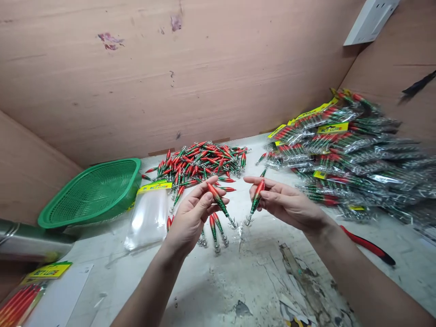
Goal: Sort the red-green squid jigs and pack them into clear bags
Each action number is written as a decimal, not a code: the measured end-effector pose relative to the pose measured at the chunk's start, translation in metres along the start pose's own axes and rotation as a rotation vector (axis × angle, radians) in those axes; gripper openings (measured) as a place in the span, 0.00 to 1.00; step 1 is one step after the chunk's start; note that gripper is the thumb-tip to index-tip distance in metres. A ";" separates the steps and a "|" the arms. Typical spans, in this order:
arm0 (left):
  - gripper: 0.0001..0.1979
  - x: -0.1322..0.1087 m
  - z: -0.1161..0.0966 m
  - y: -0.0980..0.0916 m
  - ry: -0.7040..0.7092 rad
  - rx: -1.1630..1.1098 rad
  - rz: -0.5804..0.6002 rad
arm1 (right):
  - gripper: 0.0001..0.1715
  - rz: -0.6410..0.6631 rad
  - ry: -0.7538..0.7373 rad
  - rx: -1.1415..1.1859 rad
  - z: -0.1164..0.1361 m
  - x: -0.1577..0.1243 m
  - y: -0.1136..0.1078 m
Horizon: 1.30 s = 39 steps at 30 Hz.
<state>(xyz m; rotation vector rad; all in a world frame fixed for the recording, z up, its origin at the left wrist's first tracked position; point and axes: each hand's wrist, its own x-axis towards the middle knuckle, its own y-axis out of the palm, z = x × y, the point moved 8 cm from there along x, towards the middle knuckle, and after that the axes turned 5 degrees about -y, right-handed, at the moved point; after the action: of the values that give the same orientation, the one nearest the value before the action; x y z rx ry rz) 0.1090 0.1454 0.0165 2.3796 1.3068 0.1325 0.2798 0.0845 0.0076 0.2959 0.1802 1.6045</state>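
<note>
My left hand (pixel 190 215) holds several red-and-green squid jig lures (pixel 218 202), their hooked ends pointing down and to the right. One more lure (pixel 256 196) of the same kind is pinched in my right hand (pixel 284 202), with its hooks hanging down. The two hands sit close together above the white worktable (pixel 245 277). A loose heap of the same lures (pixel 200 163) lies just behind my hands. Left of my left hand lies a stack of clear bags with yellow header cards (pixel 150 213).
A green plastic basket (pixel 95 190) rests at the back left. A big pile of bagged lures (pixel 350 150) fills the right side. Red-handled pliers (pixel 368 245) lie by my right forearm. Another packed bag (pixel 30 286) sits at the lower left. Brown board walls enclose the table.
</note>
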 end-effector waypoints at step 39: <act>0.16 -0.009 0.058 0.023 -0.303 0.202 0.014 | 0.09 -0.278 -0.109 -1.136 0.026 -0.047 -0.012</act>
<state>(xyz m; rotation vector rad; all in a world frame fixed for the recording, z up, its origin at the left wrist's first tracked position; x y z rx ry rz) 0.1381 0.1094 -0.0258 2.4527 1.2060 -0.3597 0.3010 0.0363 0.0246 -0.5038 -0.7336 1.1912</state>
